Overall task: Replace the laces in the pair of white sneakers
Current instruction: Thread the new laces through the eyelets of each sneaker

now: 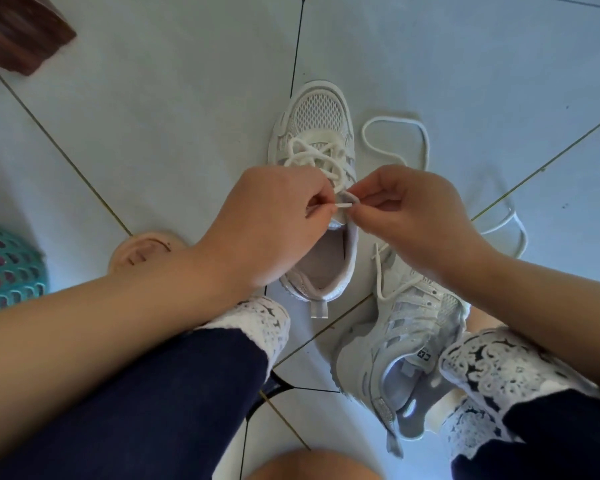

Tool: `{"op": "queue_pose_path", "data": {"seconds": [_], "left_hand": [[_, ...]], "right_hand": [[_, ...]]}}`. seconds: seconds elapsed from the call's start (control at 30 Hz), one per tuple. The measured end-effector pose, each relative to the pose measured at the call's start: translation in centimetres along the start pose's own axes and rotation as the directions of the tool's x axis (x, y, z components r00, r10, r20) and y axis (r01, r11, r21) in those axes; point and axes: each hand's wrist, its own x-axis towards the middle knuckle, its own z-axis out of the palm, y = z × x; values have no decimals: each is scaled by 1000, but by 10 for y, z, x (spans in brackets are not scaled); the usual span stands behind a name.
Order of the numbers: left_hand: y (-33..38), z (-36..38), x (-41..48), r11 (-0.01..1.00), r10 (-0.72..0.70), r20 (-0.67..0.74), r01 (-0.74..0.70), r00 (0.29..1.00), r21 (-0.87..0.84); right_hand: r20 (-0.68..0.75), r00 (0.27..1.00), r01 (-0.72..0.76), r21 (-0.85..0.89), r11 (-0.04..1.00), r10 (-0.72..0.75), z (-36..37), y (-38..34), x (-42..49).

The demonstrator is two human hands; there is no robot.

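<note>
One sneaker (pixel 317 133) stands on the floor (pixel 153 116), toe pointing away and partly laced. Both forearms reach over the knees to its tongue. The left hand (pixel 271 220), fingers curled, pinches the lace tip (pixel 342 205). The right hand (pixel 416 216) pinches the same tip from the other side. The second sneaker (pixel 395 344) lies by the right leg, its tag (pixel 424 356) seemingly reading "CX". A loose lace (pixel 426 143) lies beyond.

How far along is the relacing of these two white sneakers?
Done: the cream lace crisscrosses the lower eyelets of the upright white mesh sneaker. In hand: the left hand pinches the lace tip at the top eyelets while the right hand pinches the sneaker's edge. Left: the second white sneaker, tipped on its side, shows only a loose lace end; more white cord trails on the pale tiled floor.
</note>
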Motion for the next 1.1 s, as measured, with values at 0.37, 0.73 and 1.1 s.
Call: {"op": "queue_pose_path", "data": {"seconds": [0.37, 0.73, 1.1], "left_hand": [[-2, 15, 7, 990, 61, -15, -59, 998, 131], [-2, 16, 8, 996, 9, -60, -4, 998, 89], [0, 16, 9, 997, -17, -55, 21, 998, 72]], "right_hand": [[118, 979, -202, 409, 890, 167, -3, 6, -1], [122, 977, -212, 452, 866, 175, -3, 6, -3], [123, 975, -219, 448, 867, 183, -2, 6, -3]]}}
